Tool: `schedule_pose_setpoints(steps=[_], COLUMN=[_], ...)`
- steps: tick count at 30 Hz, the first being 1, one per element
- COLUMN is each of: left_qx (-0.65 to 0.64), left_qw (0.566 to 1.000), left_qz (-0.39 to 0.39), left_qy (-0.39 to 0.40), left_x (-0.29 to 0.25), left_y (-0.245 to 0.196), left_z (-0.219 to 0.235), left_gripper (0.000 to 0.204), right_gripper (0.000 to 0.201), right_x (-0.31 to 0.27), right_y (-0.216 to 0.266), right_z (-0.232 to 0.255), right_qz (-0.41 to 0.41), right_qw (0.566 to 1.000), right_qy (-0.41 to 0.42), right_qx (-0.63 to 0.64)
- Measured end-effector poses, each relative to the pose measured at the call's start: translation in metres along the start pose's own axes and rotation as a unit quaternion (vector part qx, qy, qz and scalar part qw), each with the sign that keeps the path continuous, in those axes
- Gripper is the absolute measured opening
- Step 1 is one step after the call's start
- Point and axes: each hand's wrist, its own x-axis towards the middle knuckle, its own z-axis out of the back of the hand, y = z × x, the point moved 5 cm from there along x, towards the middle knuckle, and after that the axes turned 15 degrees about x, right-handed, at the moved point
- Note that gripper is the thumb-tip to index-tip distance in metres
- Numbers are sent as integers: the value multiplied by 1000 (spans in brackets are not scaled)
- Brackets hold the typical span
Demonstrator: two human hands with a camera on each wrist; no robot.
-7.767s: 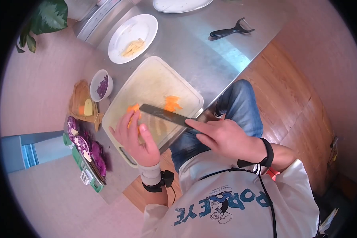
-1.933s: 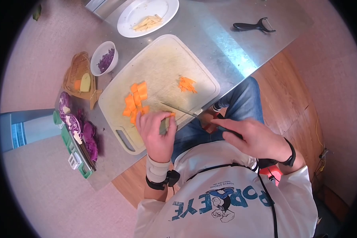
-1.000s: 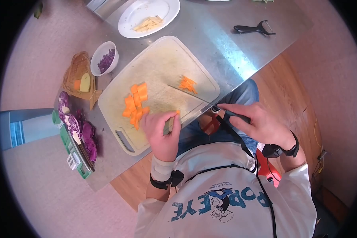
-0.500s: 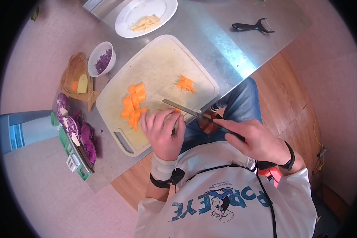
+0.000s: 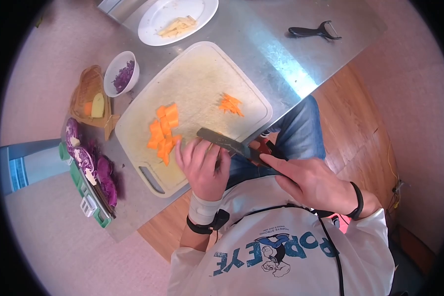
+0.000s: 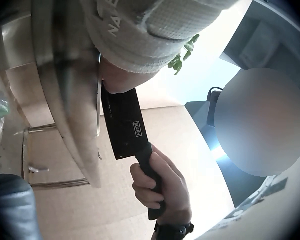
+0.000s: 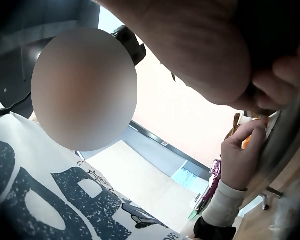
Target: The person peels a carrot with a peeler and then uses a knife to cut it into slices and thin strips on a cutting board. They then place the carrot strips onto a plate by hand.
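Note:
In the head view, the left hand rests with bent fingers at the cutting board's near edge, beside the blade; the carrot piece at its fingertips is hidden now. The right hand grips the black handle of a broad knife, forefinger along its top, blade tip by the left fingers. Flat carrot slices lie left of the blade, thin carrot strips beyond it. In the left wrist view, the right hand wraps the handle. The right wrist view shows the left hand with thumb and fingers together.
A white plate with pale strips and a bowl of shredded purple cabbage stand behind the board. At left are a wicker basket, cut purple cabbage and a green slicer. A black peeler lies at back right.
Since half a second ago the blade has tilted to show more of its flat side, and the right hand has shifted slightly left. The small orange piece at the left fingertips has gone from sight.

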Motion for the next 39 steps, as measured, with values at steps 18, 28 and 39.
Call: schedule_pose_setpoints(steps=[18,28,39], left_qx=[2,2,9], left_qw=[1000,1000,1000], left_qz=[13,13,1], left_qy=[-1,3,6], left_x=[3,3,0], left_y=[-4,-3,-2], left_z=[3,3,3], left_gripper=[19,19,21], right_gripper=[49,48,48], right_x=[3,-1,4], right_y=[-1,1,1], right_z=[5,4,4], right_qz=[1,-8,-54], right_qw=[999,999,995], right_qy=[8,18,36], right_qx=[35,42,69])
